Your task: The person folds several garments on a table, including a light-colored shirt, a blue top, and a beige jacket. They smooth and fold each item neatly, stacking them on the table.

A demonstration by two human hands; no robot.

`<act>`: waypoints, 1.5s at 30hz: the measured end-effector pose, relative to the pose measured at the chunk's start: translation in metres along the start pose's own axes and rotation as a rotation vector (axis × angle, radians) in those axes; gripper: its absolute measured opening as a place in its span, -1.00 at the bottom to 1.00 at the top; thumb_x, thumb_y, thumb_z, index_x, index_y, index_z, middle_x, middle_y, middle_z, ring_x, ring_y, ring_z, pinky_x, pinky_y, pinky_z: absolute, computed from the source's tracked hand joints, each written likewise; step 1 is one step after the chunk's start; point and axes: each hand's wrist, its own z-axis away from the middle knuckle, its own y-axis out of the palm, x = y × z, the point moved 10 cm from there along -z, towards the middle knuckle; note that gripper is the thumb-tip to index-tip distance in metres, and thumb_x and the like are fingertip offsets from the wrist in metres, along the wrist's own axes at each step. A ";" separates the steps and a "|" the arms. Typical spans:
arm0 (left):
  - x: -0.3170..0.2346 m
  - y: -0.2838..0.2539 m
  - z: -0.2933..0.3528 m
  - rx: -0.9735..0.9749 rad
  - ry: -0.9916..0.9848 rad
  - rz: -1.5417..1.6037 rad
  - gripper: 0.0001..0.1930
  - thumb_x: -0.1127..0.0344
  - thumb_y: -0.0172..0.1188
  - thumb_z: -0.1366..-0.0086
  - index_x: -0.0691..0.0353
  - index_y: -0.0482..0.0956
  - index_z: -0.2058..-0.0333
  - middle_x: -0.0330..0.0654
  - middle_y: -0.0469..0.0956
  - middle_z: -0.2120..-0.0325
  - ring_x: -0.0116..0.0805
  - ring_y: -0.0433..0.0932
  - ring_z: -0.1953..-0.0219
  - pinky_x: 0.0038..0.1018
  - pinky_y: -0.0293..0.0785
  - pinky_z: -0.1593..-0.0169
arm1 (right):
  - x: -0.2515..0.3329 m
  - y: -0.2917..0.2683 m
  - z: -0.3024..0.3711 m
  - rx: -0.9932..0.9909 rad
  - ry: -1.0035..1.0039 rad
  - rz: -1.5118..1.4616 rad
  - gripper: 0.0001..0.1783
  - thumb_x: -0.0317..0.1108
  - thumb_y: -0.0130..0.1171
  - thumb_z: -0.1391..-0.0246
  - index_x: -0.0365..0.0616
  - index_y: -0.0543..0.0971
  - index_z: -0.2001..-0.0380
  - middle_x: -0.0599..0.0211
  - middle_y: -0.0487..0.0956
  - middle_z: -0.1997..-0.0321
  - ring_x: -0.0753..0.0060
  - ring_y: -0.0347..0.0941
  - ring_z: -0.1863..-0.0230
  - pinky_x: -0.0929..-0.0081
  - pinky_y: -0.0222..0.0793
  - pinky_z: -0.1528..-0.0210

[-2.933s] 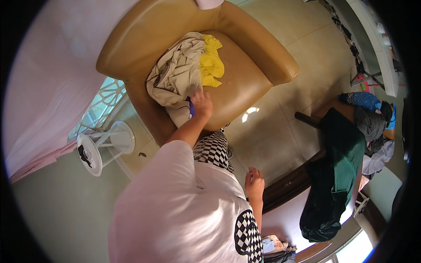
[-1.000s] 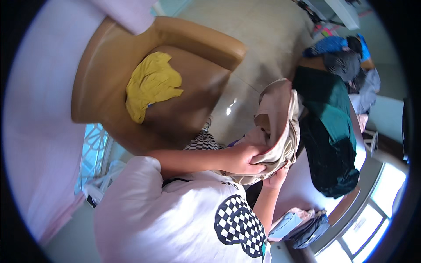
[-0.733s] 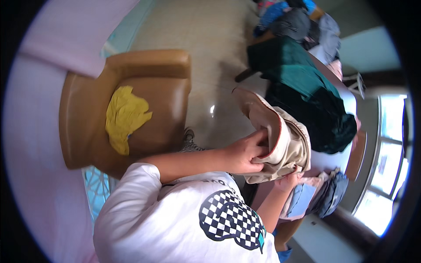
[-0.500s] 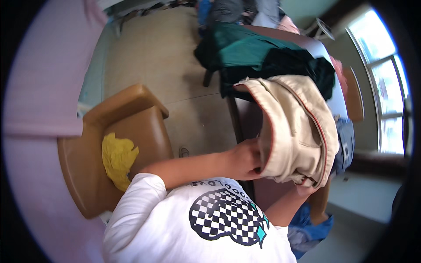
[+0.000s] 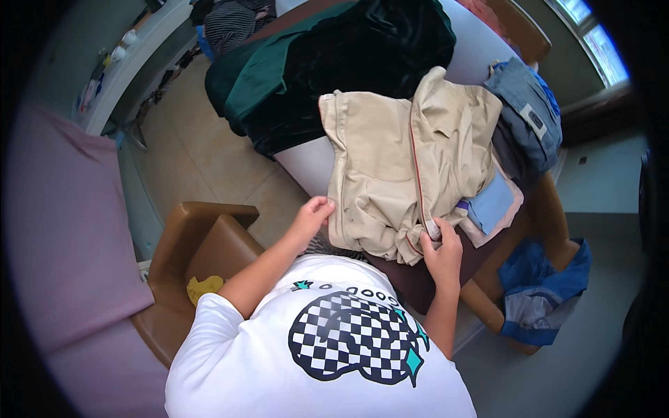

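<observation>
Head view: the beige garment (image 5: pixel 376 153) lies on the tabletop (image 5: pixel 304 166), partly creased, against the green cloth (image 5: pixel 334 63). The right hand (image 5: pixel 440 245) grips its near edge beside the red trim (image 5: pixel 417 152). The left hand (image 5: pixel 318 210) has curled fingers at the left edge; whether it pinches cannot be determined. Assessed as soft, limp, fairly light, not fragile, unlikely to slip. Recommended hold: trimmed and left edges; loose folds would probably sag.

Green velvet (image 5: pixel 313 73) is lying at the far side, with grey clothes (image 5: pixel 519 97) to its right. Nearer, yellow cloth (image 5: pixel 203 288) is resting on the left chair (image 5: pixel 226 244); a blue garment (image 5: pixel 542 282) is draping over the right chair (image 5: pixel 482 306).
</observation>
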 end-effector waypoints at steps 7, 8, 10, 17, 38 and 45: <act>-0.068 0.021 -0.040 -0.110 0.088 0.147 -0.69 0.34 0.22 -0.24 0.33 0.45 0.09 -0.22 0.54 0.21 -0.50 0.49 0.18 -0.57 0.40 0.08 | -0.002 -0.027 -0.017 -0.298 0.010 -0.100 -0.91 -0.50 0.20 0.06 -0.20 0.48 0.47 0.23 0.52 0.42 0.15 0.39 0.35 0.28 0.25 0.19; -0.077 0.021 -0.044 -0.114 0.132 0.171 -0.71 0.37 0.22 -0.23 0.32 0.45 0.10 -0.23 0.55 0.22 -0.51 0.49 0.19 -0.57 0.40 0.09 | 0.000 -0.029 -0.016 -0.334 0.010 -0.104 -0.92 -0.51 0.20 0.06 -0.21 0.48 0.47 0.23 0.52 0.42 0.15 0.38 0.35 0.27 0.25 0.19; -0.093 0.012 -0.055 -0.130 0.241 0.175 -0.74 0.41 0.21 -0.22 0.29 0.46 0.12 -0.25 0.54 0.25 -0.53 0.48 0.22 -0.58 0.40 0.11 | -0.013 -0.032 -0.009 -0.389 0.152 -0.222 -0.94 -0.50 0.14 -0.05 -0.24 0.46 0.44 0.28 0.52 0.40 0.37 0.41 0.33 0.43 0.29 0.20; -0.214 -0.015 -0.013 -0.173 0.767 0.088 -0.78 0.48 0.08 -0.30 0.27 0.38 0.09 -0.24 0.51 0.19 -0.56 0.45 0.18 -0.57 0.36 0.01 | 0.004 -0.032 0.000 -0.550 0.237 -0.825 -0.91 -0.42 0.04 -0.23 -0.23 0.42 0.31 0.50 0.43 0.41 0.78 0.26 0.48 0.78 0.20 0.43; -0.189 0.010 -0.049 0.109 0.538 -0.664 -0.73 0.33 0.14 -0.30 0.41 0.51 0.11 -0.16 0.61 0.28 -0.50 0.50 0.24 -0.51 0.43 0.13 | -0.019 0.013 0.009 -0.207 0.251 0.207 -0.75 -0.46 0.16 0.07 -0.12 0.54 0.24 0.11 0.56 0.33 0.09 0.48 0.27 0.19 0.33 0.13; -0.271 0.018 -0.003 0.133 0.425 0.298 -0.66 0.33 0.10 -0.33 0.36 0.39 -0.01 -0.07 0.55 0.12 -0.35 0.57 0.16 -0.44 0.53 0.05 | -0.003 -0.048 0.002 -0.336 0.156 -0.045 -0.70 -0.42 0.28 0.15 -0.17 0.54 0.25 0.16 0.55 0.35 0.15 0.49 0.32 0.29 0.38 0.28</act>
